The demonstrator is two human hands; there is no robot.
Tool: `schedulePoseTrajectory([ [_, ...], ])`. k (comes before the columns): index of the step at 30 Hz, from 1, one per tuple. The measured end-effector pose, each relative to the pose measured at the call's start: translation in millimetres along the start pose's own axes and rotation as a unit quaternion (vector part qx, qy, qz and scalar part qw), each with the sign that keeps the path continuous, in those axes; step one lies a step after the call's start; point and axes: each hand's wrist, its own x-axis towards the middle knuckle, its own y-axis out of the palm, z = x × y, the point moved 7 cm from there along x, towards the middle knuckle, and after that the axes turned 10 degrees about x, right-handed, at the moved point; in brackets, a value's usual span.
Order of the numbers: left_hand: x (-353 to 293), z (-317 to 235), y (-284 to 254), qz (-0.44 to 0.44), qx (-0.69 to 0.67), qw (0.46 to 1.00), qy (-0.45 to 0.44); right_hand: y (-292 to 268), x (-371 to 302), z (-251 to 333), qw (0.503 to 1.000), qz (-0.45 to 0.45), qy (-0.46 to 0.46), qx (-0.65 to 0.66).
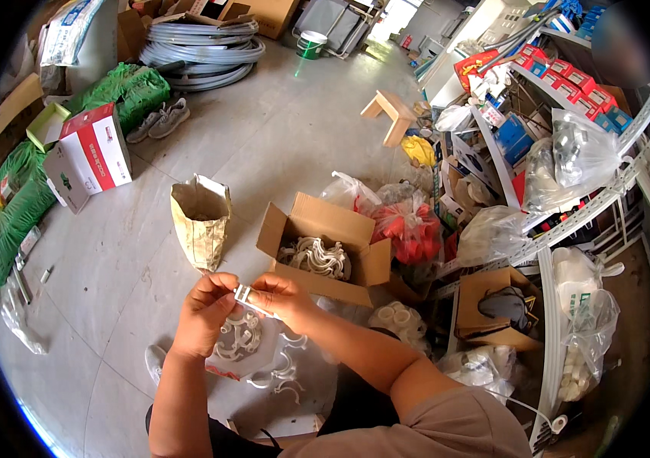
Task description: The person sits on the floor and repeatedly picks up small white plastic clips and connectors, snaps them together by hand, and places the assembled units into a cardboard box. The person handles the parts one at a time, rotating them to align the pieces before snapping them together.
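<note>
Between my two hands is a small white plastic pipe clamp point(244, 295). The fingertips of my left hand point(207, 311) pinch its left end. My right hand point(285, 299) grips its right side, with part of the clamp hidden by the fingers. Below them, more white clamps point(237, 336) lie in a clear container or bag on the floor. Several loose clamps point(285, 370) lie beside it to the right. Just beyond my hands, an open cardboard box point(329, 288) holds a pile of white clamps point(316, 256). A tan sack point(201, 233) stands open to its left.
Shelving point(550, 305) with boxes and plastic bags runs along the right. A clear bag of red parts point(409, 229) sits beside the cardboard box. A wooden stool point(390, 116), coiled grey pipe point(201, 53) and green bags point(12, 206) are farther off. My shoe point(155, 362) is at lower left.
</note>
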Motion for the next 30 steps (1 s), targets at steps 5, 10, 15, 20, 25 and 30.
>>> schedulePoseTrajectory([
  [5,5,10,-9,0.001,-0.021,1.000,-0.022,3,-1,-1,1.000,0.027,-0.013,-0.005],
  [10,7,8,-4,0.038,0.003,0.999,-0.006,0,-1,-1,0.999,0.035,-0.011,0.010],
  [15,1,-1,0,0.029,0.029,0.995,0.093,1,-3,-11,0.985,0.025,0.072,0.156],
  [20,-2,-4,4,0.039,0.033,0.992,0.119,-1,1,-11,0.978,0.012,0.052,0.202],
  [25,-1,-3,4,0.058,-0.058,0.993,0.091,5,3,-8,0.977,0.001,0.046,0.210],
  [30,2,0,-1,0.033,-0.048,0.996,0.063,0,4,-4,0.976,0.038,0.029,0.214],
])
